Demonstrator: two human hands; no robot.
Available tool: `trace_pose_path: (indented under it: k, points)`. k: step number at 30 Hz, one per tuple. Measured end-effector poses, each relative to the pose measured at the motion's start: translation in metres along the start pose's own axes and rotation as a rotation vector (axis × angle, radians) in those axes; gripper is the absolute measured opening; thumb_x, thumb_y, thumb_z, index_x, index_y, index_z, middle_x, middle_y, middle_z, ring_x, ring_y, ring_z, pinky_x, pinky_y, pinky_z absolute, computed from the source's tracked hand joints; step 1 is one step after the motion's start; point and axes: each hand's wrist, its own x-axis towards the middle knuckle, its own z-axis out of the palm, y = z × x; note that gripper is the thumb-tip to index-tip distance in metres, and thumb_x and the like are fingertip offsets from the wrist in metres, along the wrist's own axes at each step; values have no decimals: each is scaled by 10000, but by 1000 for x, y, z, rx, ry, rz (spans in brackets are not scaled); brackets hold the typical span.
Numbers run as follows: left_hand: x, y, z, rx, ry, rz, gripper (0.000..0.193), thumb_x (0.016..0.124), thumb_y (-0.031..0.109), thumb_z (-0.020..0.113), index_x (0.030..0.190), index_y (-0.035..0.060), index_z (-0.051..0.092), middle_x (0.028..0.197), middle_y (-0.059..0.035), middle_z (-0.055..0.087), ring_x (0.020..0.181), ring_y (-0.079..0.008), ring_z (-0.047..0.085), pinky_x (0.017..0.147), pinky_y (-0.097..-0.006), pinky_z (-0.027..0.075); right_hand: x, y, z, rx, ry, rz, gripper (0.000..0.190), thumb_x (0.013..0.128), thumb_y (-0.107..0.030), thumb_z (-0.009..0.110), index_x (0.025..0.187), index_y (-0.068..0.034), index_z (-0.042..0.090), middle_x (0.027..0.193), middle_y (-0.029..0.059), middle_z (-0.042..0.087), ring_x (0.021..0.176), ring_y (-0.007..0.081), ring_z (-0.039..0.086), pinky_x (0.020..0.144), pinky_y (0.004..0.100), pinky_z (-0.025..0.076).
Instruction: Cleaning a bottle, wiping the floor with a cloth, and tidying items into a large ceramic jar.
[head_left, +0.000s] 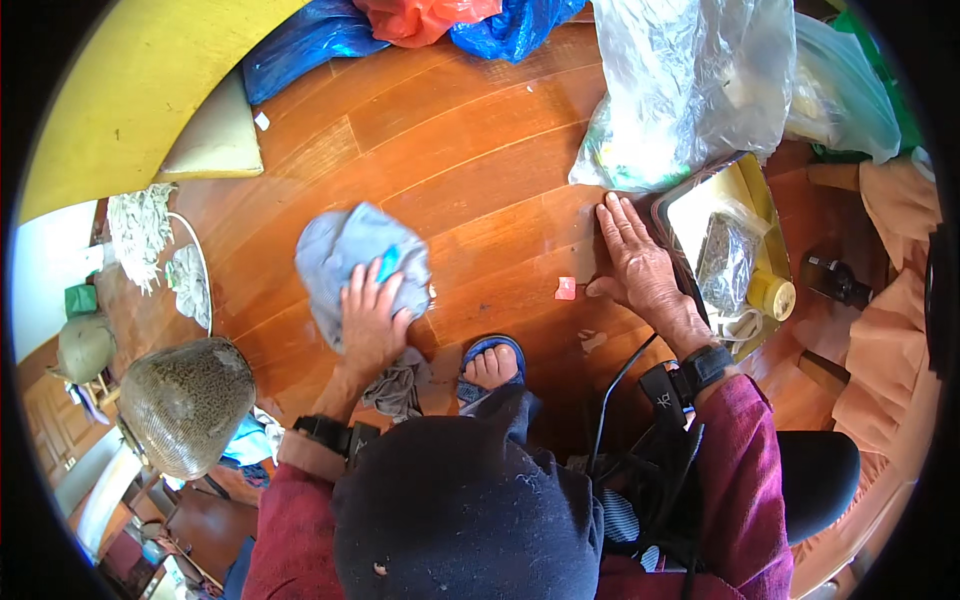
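Note:
My left hand lies palm down on a blue-grey cloth that bears a teal patch. The cloth is bunched on the wooden floor. My right hand is spread flat beside a shallow open box, at its near left edge. Inside the box are a clear bag with dark contents, a yellow-lidded jar and a pale looped strap. A small red-pink scrap sits on the floor left of my right hand.
Plastic bags stand beyond the box, and blue bags lie at the top. A mop head and a brown patterned seat are at left. A dark bottle lies right of the box. A dark cable runs near my slippered foot.

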Motion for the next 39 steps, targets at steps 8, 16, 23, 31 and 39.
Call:
trace_pose_path:
  k: [8,16,23,31,39]
  points:
    - [33,42,0,-6,-97,189,518,769,311,569,1244,127,477,1388,-175,298,1285,-386,233,1007,-577,167,4,10,6,-27,87,-75,1062,500,-339,788,1351,15,260,1416,174,265,1317,308,251,1061,354,284]
    - [39,-45,-6,-11,244,-331,461,844,312,519,1248,101,449,1387,-127,319,1282,-361,256,1002,-572,207,4,-1,12,16,144,-124,1048,458,-233,833,1311,42,291,1360,250,315,1277,375,299,1056,389,292]
    - [-135,-19,12,-131,235,-733,470,877,353,463,1273,106,417,1398,-149,297,1280,-400,240,980,-584,211,4,27,17,-98,86,-201,999,512,-206,811,1331,31,291,1387,254,284,1281,389,291,1058,407,269]
    - [-261,12,53,-236,340,-1287,522,855,332,494,1319,135,360,1421,-149,246,1302,-404,185,994,-609,170,53,-10,-37,-174,-194,-188,708,664,-78,694,1280,55,371,1253,270,455,1164,377,451,981,386,365]
    - [-257,-4,49,-253,364,-1377,518,849,311,480,1311,104,368,1410,-168,244,1294,-415,179,992,-611,155,126,-133,-107,-108,-236,-201,596,675,-25,660,1221,73,442,1108,279,550,954,361,577,850,411,443]
